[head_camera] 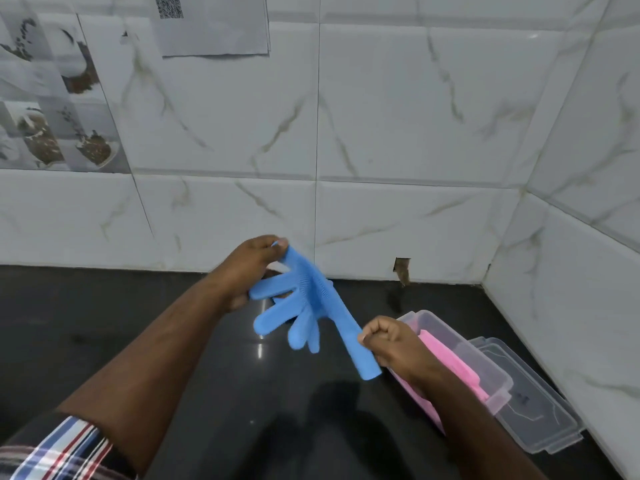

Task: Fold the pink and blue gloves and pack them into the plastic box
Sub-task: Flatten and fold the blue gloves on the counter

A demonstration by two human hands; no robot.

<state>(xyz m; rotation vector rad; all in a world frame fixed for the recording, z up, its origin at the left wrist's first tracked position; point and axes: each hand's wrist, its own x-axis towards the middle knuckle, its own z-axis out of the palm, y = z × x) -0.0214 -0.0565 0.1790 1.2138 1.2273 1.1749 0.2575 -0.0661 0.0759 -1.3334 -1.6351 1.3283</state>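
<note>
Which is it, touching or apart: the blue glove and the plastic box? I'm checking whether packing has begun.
Apart. The head view shows the blue glove held up between both hands, short of the plastic box.

Above the tabletop [138, 323], one glove [308, 306] stretches between the left hand [242, 271], farther back, and the right hand [391, 344], nearer; right of them the box [460, 348] holds another glove [450, 362], its lid [540, 410] lying just beyond, beside the wall [571, 289].
</note>
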